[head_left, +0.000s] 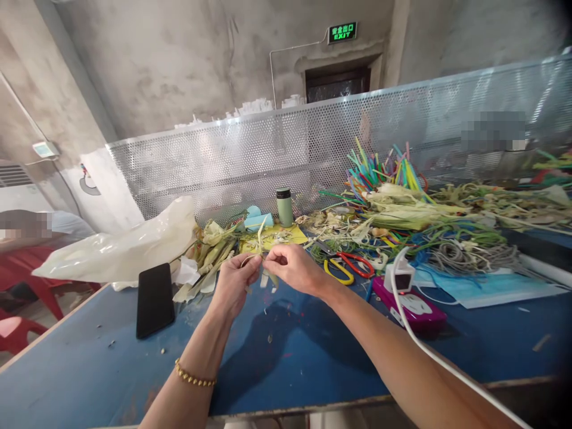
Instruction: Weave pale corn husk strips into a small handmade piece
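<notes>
My left hand (235, 279) and my right hand (292, 268) meet above the blue table (286, 351), both pinched on a thin pale green husk strip (260, 244) that sticks up between the fingertips. A short end of the strip hangs below my right fingers. A pile of husk strips (210, 253) lies just behind my left hand. A beaded bracelet sits on my left wrist.
A black phone (154, 299) lies left of my hands, beside a white plastic bag (129, 244). Red and yellow scissors (346, 267), a purple power strip (411, 304) with a white cable, a green flask (284, 207), coloured straws (384, 170) and husk heaps fill the right. A perforated metal screen (313, 143) stands behind. A person sits at far left.
</notes>
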The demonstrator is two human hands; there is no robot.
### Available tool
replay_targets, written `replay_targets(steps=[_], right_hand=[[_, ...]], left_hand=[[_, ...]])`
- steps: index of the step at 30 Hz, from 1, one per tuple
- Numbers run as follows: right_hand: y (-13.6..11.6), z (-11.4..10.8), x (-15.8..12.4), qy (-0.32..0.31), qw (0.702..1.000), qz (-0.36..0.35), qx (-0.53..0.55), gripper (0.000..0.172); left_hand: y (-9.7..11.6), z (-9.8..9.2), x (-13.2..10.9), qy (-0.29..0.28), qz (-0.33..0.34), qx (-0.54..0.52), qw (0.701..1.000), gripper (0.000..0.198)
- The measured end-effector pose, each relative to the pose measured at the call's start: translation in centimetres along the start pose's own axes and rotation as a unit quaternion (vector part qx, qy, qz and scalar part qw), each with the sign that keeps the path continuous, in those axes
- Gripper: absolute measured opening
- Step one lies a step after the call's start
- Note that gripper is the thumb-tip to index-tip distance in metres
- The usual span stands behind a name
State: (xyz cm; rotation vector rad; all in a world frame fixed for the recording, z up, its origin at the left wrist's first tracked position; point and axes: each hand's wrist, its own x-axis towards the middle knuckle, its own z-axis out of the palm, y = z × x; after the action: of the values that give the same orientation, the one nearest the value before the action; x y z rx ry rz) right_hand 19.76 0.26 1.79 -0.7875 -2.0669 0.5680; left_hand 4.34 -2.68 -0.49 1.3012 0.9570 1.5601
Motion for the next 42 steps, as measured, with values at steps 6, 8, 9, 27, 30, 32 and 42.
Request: replay_targets(steps=[6,8,9,27,30,32,42], right_hand=[[0.0,0.1,0.0,-0.004,1.000,-0.008,-0.020,0.018],[0.0,0.1,-0.1,-0.004,1.000,-0.014,-0.024,0.020],[0.0,0.2,-0.1,-0.004,0.999,-0.016,-0.027,0.021],[1.7,-0.7,0.5,-0.013,0.994,0.055,0.097,0.022],[1.5,-0.6,0.3,-0.036,0.982,0.085,0.163,0.025],[1.3,-0.6,0.2,-0.038,0.979,0.090,0.179,0.024],[1.0,-0.9,0.3,-0.036,0.970,0.116,0.210,0.015]], left_hand=[[-0.3,0.0,-0.1,-0.003,0.006,-0.022,1.000,0.037],[-0.3,0.1,-0.1,-0.002,0.005,-0.037,0.999,0.037],[-0.4,0.2,-0.1,0.000,0.004,-0.046,0.999,0.037],[0.7,0.0,-0.2,-0.074,-0.045,-0.070,0.994,0.027],[0.7,0.1,-0.4,-0.087,-0.044,-0.062,0.993,0.026],[0.7,0.2,-0.5,-0.098,-0.052,-0.051,0.992,0.025],[0.6,0.2,-0.6,-0.098,-0.077,-0.077,0.989,0.017]])
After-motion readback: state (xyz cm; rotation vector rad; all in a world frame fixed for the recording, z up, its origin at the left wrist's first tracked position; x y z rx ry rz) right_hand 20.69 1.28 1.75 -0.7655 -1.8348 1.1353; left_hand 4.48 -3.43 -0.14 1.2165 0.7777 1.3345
